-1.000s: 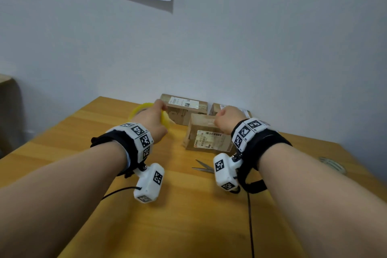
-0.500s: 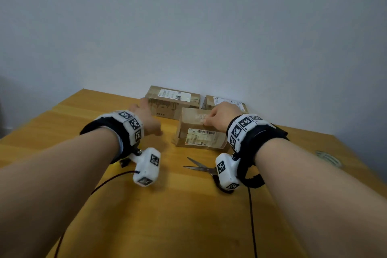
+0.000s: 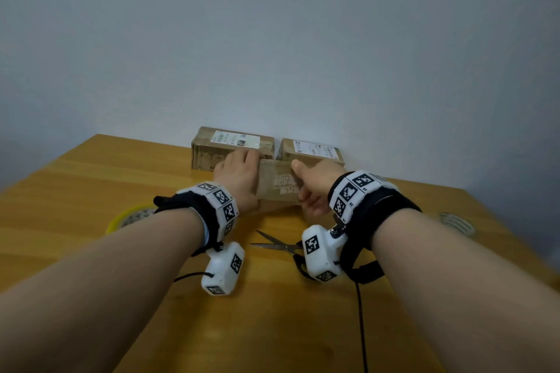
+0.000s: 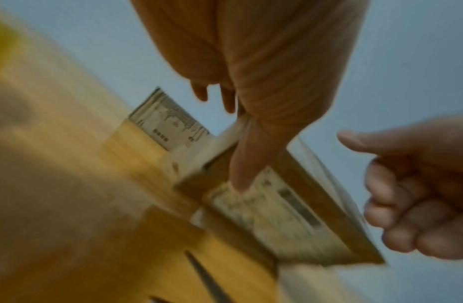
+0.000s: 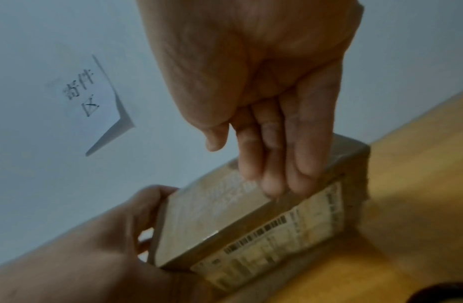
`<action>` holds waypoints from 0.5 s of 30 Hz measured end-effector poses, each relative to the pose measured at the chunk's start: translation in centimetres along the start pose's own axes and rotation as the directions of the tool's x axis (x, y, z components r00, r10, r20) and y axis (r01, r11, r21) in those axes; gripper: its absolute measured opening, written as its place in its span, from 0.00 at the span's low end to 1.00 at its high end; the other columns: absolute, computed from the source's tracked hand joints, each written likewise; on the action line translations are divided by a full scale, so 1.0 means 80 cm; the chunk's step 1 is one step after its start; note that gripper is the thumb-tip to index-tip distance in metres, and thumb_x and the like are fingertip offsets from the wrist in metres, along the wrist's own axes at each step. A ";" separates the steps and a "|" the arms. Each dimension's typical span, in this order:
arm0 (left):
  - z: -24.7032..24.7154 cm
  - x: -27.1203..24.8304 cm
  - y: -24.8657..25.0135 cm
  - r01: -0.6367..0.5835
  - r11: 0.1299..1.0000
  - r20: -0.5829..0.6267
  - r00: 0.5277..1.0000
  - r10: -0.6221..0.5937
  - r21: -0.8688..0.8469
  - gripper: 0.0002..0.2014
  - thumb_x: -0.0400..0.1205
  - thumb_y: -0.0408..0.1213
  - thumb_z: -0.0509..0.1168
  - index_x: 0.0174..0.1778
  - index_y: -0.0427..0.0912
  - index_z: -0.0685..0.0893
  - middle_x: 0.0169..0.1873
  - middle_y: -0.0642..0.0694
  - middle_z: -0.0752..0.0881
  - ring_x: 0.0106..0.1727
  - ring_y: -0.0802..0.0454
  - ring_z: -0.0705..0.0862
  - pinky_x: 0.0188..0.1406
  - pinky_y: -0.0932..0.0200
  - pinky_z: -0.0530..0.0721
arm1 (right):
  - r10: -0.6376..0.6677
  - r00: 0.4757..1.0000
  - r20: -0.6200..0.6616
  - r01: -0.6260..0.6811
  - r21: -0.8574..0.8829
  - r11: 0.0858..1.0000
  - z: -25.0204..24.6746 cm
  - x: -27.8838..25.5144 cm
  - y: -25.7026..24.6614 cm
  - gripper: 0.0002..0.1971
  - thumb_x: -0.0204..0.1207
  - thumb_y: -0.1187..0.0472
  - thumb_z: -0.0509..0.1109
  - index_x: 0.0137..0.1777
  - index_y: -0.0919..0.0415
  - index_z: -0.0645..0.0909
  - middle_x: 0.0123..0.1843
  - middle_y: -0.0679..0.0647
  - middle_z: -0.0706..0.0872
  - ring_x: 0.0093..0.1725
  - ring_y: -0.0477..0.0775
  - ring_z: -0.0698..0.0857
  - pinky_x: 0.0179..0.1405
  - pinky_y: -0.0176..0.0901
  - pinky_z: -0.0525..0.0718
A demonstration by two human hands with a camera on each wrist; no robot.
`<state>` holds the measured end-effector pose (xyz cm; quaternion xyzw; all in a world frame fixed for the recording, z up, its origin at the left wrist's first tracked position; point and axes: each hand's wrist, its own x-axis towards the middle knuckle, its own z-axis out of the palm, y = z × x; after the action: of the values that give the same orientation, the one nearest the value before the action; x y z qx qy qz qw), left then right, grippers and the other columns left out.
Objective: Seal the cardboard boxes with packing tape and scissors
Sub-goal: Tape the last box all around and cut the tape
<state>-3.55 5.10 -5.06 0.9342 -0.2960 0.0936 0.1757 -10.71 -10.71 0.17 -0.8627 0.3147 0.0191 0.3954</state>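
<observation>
A: What lies nearest on the wooden table?

B: The scissors, blades apart and pointing left, their handles hidden under the right wrist's camera. To the left, just behind the left forearm, a yellow-rimmed roll of packing tape lies flat. Another roll of tape lies far out on the right.

A: And the hands?

B: Both are on the near cardboard box, just beyond the scissors. The left hand grips its left end, thumb curled on the labelled near face, fingers over the far side. The right hand takes the right end: in the right wrist view its fingers lie straight and together down onto the top edge, the thumb apart from them. The left wrist view is blurred, but it shows the right fingers curled.

A: So is the right hand clamped or only pressing?

B: I can't tell.

A: Farther back?

B: Two more boxes against the wall: the far left box and the far right box, each with a white label on top. A paper sheet with writing hangs on the wall.
</observation>
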 end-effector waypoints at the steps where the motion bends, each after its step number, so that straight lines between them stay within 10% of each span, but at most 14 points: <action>1: -0.002 -0.004 -0.001 -0.031 0.998 0.018 0.999 0.030 0.056 0.45 0.61 0.52 0.80 0.71 0.51 0.63 0.65 0.48 0.69 0.67 0.47 0.69 0.70 0.46 0.68 | 0.020 0.999 0.032 -0.020 0.017 1.000 0.003 0.002 0.004 0.31 0.83 0.37 0.61 0.45 0.68 0.85 0.21 0.55 0.86 0.23 0.57 0.86 0.26 0.44 0.88; 7: -0.024 -0.018 -0.033 0.187 0.970 0.262 0.955 -0.142 -0.155 0.27 0.69 0.45 0.76 0.62 0.61 0.74 0.68 0.49 0.68 0.71 0.45 0.67 0.71 0.41 0.68 | 0.064 0.992 0.105 -0.048 -0.150 0.988 0.017 0.016 0.015 0.18 0.84 0.56 0.65 0.39 0.69 0.85 0.32 0.61 0.89 0.27 0.58 0.85 0.34 0.45 0.87; 10: -0.023 -0.012 -0.049 0.353 0.842 0.248 0.930 -0.270 -0.407 0.34 0.72 0.31 0.74 0.73 0.51 0.68 0.74 0.42 0.69 0.72 0.41 0.71 0.67 0.45 0.74 | -0.174 0.977 -0.120 0.119 -0.369 0.922 0.013 0.024 0.006 0.18 0.83 0.51 0.62 0.48 0.65 0.86 0.43 0.59 0.90 0.42 0.60 0.90 0.48 0.48 0.89; 15: -0.014 -0.010 -0.037 0.457 0.698 0.386 0.881 -0.272 -0.551 0.45 0.74 0.32 0.74 0.83 0.47 0.55 0.81 0.43 0.62 0.79 0.42 0.65 0.74 0.47 0.68 | -0.198 0.978 0.059 0.202 -0.465 0.862 0.030 0.027 0.011 0.13 0.76 0.46 0.73 0.44 0.56 0.80 0.40 0.52 0.83 0.40 0.53 0.81 0.40 0.45 0.81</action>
<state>-2.55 8.19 -5.03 0.8648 -0.1383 -0.1782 0.4486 -8.97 -10.61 -2.68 -0.9604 0.2077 0.0574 0.1767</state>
